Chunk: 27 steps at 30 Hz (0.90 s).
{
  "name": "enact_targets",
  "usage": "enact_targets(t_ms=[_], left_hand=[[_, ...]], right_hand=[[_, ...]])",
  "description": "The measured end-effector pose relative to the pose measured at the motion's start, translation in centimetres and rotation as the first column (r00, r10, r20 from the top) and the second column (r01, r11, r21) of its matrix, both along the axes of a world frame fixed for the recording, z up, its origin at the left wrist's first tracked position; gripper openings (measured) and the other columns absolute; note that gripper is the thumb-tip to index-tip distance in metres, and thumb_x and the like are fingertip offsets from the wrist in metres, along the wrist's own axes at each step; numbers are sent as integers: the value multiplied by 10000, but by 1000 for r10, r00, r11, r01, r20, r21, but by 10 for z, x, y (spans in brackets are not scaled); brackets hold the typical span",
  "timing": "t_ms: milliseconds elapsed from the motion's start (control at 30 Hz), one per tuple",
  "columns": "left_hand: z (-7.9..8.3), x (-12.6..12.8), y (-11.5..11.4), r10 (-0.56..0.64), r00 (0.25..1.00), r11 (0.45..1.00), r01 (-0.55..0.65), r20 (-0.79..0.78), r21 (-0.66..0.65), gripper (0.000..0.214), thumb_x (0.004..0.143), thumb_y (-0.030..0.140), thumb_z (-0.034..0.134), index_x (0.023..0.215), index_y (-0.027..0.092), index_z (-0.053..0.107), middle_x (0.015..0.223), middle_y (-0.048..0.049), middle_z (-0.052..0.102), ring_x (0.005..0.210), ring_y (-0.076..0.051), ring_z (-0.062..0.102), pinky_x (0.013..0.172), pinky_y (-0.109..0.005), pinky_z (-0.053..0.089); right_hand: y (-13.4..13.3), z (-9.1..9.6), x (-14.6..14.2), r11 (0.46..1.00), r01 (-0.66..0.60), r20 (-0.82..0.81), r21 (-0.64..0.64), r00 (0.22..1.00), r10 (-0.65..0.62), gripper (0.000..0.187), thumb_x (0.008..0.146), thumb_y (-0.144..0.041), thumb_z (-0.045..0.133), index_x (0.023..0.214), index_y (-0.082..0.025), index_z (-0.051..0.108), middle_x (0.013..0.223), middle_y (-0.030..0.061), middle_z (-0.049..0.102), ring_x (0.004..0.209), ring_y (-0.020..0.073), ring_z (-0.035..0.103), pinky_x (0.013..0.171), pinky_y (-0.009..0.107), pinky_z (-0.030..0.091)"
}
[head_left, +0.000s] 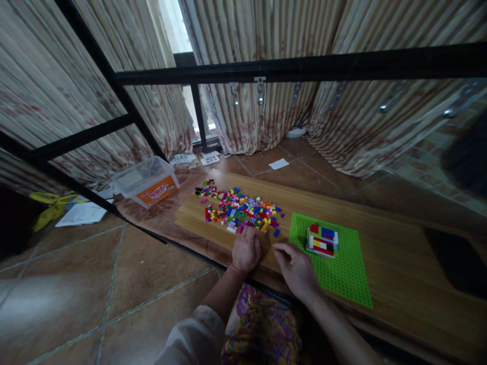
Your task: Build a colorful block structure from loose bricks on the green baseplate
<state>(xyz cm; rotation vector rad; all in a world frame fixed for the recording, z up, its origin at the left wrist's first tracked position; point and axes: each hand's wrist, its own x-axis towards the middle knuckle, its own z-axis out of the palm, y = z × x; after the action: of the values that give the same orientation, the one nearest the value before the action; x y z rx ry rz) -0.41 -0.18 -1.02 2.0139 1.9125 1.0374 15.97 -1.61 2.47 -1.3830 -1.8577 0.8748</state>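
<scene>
My left hand point(246, 249) is at the near edge of a spread pile of small coloured toy bricks point(243, 205), its fingers bent and drawn together. The back of the hand hides whatever is under the fingertips. To its right, my right hand point(299, 268) is closed in a pinch above the board; anything between thumb and finger is too small to make out. Beyond that hand lies a green baseplate point(342, 274), carrying a small block structure point(322, 241) of red, white, blue and yellow bricks.
The bricks and baseplate lie on a long wooden board point(391, 253). A clear plastic box point(146, 180) with an orange label stands at the left. A dark flat object point(456, 258) rests at the board's right. Black metal bars point(304, 68) cross in front of striped curtains point(262, 116).
</scene>
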Motion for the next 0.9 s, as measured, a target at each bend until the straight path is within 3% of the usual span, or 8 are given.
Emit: enact_targets(t_ms=[233, 533, 700, 800, 900], left_hand=[[2, 1, 0, -79, 988, 996, 84, -133, 29, 161, 862, 150, 414, 763, 208, 527, 758, -46, 578, 685, -162, 539, 592, -278, 386], [5, 2, -1, -86, 984, 996, 90, -158, 20, 104, 830, 187, 453, 756, 196, 525, 773, -39, 579, 681, -152, 534, 569, -255, 355], [3, 3, 0, -90, 983, 995, 95, -160, 28, 111, 833, 188, 450, 749, 193, 524, 770, -39, 573, 675, -147, 526, 577, -253, 362], [2, 4, 0, -91, 985, 995, 97, -145, 37, 117, 841, 195, 438, 772, 192, 532, 776, -39, 578, 675, -145, 529, 576, -253, 366], [1, 4, 0, -95, 986, 995, 100, -140, 23, 109, 836, 197, 442, 782, 194, 536, 780, -38, 583, 678, -145, 536, 575, -251, 369]], right_hand=[[29, -2, -13, 996, 13, 79, 91, 997, -20, 247, 852, -265, 459, 972, -214, 669, 936, 73, 682, 830, 196, 635, 784, 336, 486], [68, 2, -29, 972, 25, 223, 235, 972, -79, 275, 848, -214, 455, 990, -192, 689, 983, 71, 673, 879, 195, 624, 814, 337, 483], [82, -1, -40, 963, -98, 274, 252, 961, 26, 291, 847, -199, 479, 1049, -198, 688, 1069, 86, 638, 982, 212, 595, 906, 368, 465], [83, -10, -39, 948, -203, 296, 247, 947, 125, 264, 827, -187, 508, 995, -218, 709, 1057, 71, 629, 996, 208, 578, 939, 371, 451], [82, -19, -32, 942, -231, 313, 244, 938, 149, 279, 820, -155, 487, 974, -211, 713, 1057, 71, 621, 981, 201, 575, 927, 357, 456]])
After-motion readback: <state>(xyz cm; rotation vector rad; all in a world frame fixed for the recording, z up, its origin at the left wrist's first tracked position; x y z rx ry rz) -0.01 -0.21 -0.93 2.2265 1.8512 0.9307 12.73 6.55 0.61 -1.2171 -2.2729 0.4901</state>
